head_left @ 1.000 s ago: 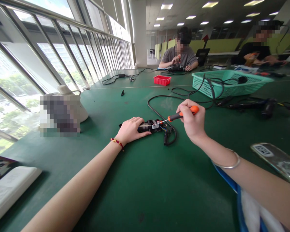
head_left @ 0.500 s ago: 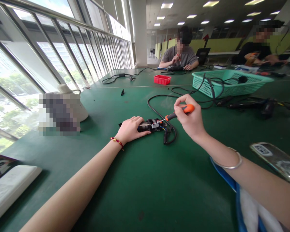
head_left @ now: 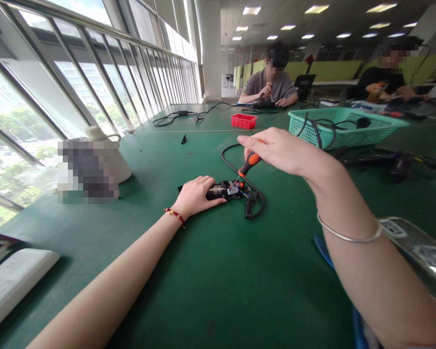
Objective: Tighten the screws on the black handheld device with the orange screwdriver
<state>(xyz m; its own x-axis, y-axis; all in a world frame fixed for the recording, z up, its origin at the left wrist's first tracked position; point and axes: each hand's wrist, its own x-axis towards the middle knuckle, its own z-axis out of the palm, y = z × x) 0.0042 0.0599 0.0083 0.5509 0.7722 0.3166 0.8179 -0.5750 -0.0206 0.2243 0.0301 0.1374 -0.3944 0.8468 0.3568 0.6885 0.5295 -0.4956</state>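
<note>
On the green table lies a black corded device (head_left: 223,190) with its inner parts and thin coloured wires exposed at the right end. My left hand (head_left: 197,195) is wrapped over its left end and presses it against the table. Above the device, my right hand (head_left: 272,148) is closed around an orange and black screwdriver (head_left: 250,164). The shaft slants down to the left, its tip at the exposed parts. Part of the handle is hidden behind my right fingers. A black cord (head_left: 263,198) curls from the device's right end.
Beyond the device stand a small red bin (head_left: 244,121) and a green plastic basket (head_left: 343,127) with cables. A blurred container (head_left: 121,162) is at the left. A phone (head_left: 417,242) lies at the right. Two people (head_left: 270,77) work across the table.
My right hand has moved left and rolled over the handle, palm down. The screwdriver now stands steeper. My left hand and the device have stayed in place.
</note>
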